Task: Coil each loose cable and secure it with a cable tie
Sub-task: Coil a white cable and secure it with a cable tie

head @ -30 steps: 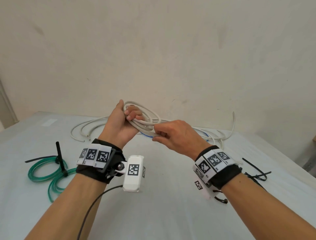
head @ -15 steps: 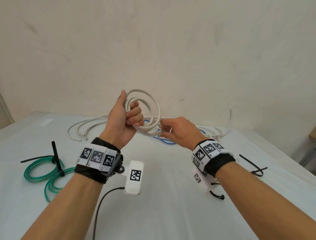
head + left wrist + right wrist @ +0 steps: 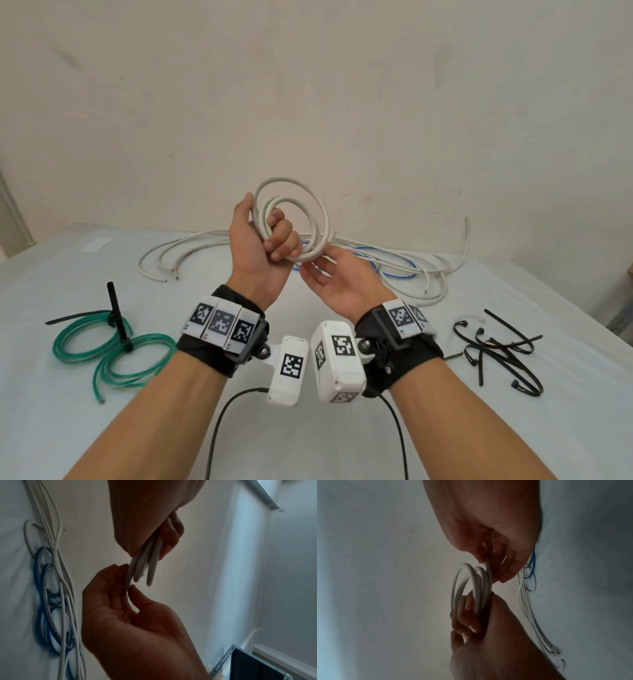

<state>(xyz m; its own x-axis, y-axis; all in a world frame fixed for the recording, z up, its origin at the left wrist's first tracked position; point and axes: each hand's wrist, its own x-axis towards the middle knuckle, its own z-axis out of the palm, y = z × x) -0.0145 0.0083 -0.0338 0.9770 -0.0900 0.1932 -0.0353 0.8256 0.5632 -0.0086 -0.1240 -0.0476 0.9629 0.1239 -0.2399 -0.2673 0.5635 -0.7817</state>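
At the centre of the head view, your left hand (image 3: 263, 245) is raised above the table (image 3: 342, 428), fingers curled tightly round one side of a white cable coil (image 3: 301, 219) of several loops. Your right hand (image 3: 337, 281) sits just below and right of it, palm up, fingers loosely bent, thumb and fingertips touching the coil's lower edge and its free end. Behind your hands, loose white cables (image 3: 191, 253) and a blue cable (image 3: 394, 265) lie tangled across the middle of the frame. At the left edge lies a green cable (image 3: 102, 346), coiled and cinched with black ties. At the right edge lies a heap of black cable ties (image 3: 500, 353).
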